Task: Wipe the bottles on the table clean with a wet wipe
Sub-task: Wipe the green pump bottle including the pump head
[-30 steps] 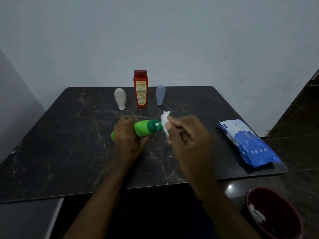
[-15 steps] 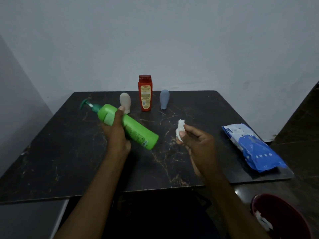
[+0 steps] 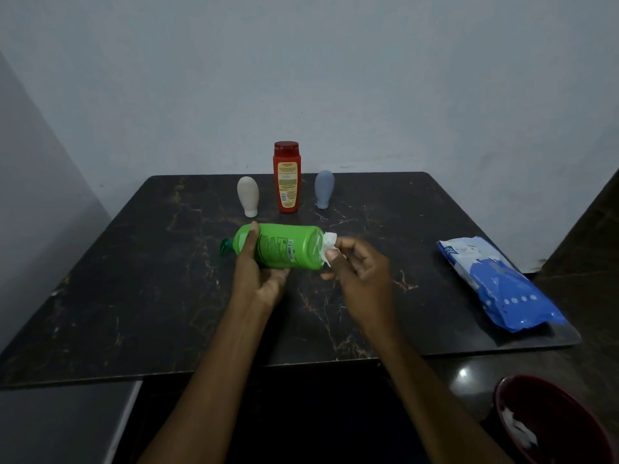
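Observation:
My left hand grips a green pump bottle held sideways above the dark marble table, pump end pointing left and base to the right. My right hand pinches a crumpled white wet wipe and presses it against the bottle's base. At the back of the table stand a red bottle, a small beige bottle to its left and a small grey-blue bottle to its right.
A blue and white pack of wipes lies near the table's right edge. A dark red bin with used white wipes inside sits on the floor at the lower right. A pale wall rises behind the table.
The left hand has levelled the green bottle and swung its base to the right. The right hand moved up and left, bringing the wipe onto the base.

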A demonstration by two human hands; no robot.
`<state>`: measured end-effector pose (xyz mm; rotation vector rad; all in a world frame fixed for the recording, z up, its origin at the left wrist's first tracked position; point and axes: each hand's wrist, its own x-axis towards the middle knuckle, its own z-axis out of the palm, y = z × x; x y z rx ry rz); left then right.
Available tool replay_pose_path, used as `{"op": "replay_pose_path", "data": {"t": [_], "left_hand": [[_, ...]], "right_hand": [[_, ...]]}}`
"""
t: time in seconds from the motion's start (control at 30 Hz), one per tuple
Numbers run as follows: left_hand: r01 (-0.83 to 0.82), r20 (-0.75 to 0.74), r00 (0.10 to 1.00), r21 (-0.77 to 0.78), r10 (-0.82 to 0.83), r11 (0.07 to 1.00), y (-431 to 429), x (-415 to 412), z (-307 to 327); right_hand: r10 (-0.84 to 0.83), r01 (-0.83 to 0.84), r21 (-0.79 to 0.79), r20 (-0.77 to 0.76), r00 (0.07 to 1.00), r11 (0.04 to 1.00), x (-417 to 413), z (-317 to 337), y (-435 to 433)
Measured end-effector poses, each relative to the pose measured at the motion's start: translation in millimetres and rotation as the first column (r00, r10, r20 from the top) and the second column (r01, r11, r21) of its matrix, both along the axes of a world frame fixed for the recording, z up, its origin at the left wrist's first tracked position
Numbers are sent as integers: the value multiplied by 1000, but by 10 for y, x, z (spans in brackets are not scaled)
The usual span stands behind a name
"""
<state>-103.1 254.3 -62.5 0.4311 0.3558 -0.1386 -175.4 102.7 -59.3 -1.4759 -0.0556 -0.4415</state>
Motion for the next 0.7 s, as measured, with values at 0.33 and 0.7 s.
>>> {"op": "replay_pose_path", "data": {"t": [0.33, 0.7], "left_hand": [[90, 206, 975, -45, -79, 995, 57, -27, -207], [60, 216, 975, -33, -51, 998, 45, -44, -303]], "right_hand": [[-69, 84, -147, 107, 992, 985, -8, 127, 25], [-95, 220, -402, 307, 947, 889, 128, 138, -130]]}}
